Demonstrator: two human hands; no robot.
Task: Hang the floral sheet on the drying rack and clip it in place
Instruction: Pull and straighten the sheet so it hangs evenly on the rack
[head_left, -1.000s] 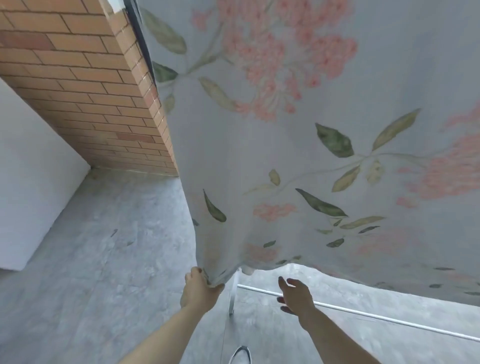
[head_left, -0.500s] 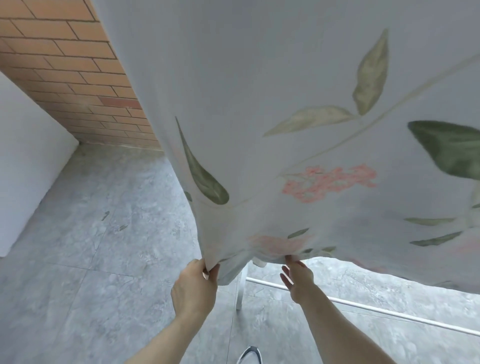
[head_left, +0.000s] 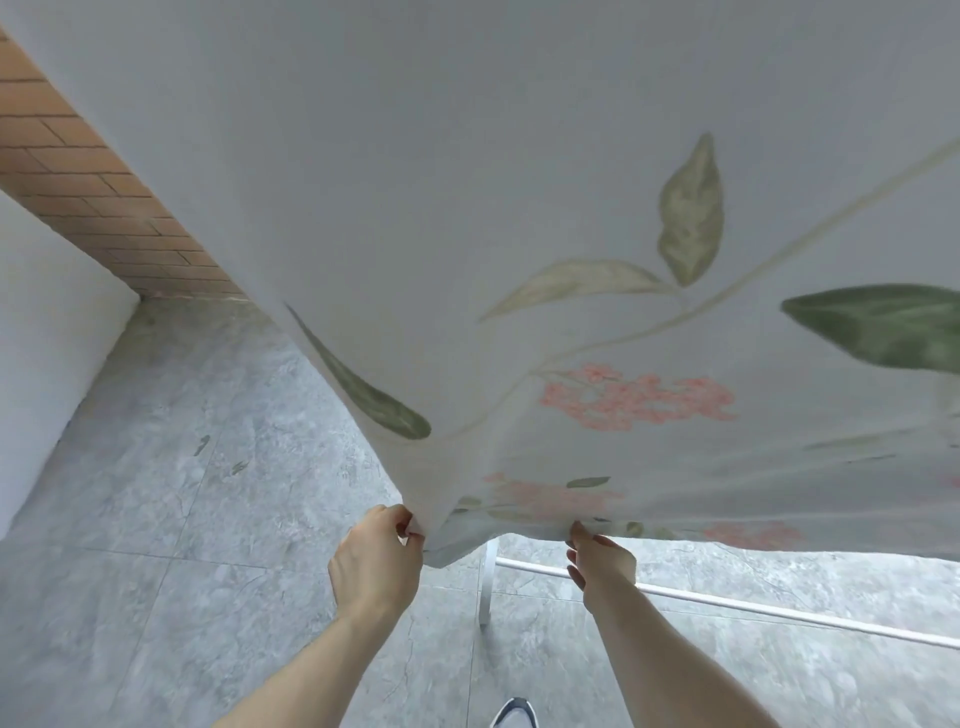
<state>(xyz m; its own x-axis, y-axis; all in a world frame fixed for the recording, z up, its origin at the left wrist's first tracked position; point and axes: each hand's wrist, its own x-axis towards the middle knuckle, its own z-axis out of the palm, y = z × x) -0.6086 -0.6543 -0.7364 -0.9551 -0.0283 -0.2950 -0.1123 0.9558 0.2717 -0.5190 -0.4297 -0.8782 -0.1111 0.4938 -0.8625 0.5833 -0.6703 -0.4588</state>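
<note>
Our left hand (head_left: 375, 564) pinches the lower corner of the floral sheet (head_left: 545, 234); our right hand (head_left: 600, 558) pinches its hem beside. The sheet already hangs over the drying rack (head_left: 727, 603); we judge clipping remains, no clips visible.

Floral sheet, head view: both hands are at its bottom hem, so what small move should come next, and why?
Probably draw the two hands apart along the hem to pull it flat. The left hand pinches the corner of the floral sheet, and the right hand holds the edge close beside it. Between them the cloth sags in a fold above the white rack bar. No clip is in view.
</note>
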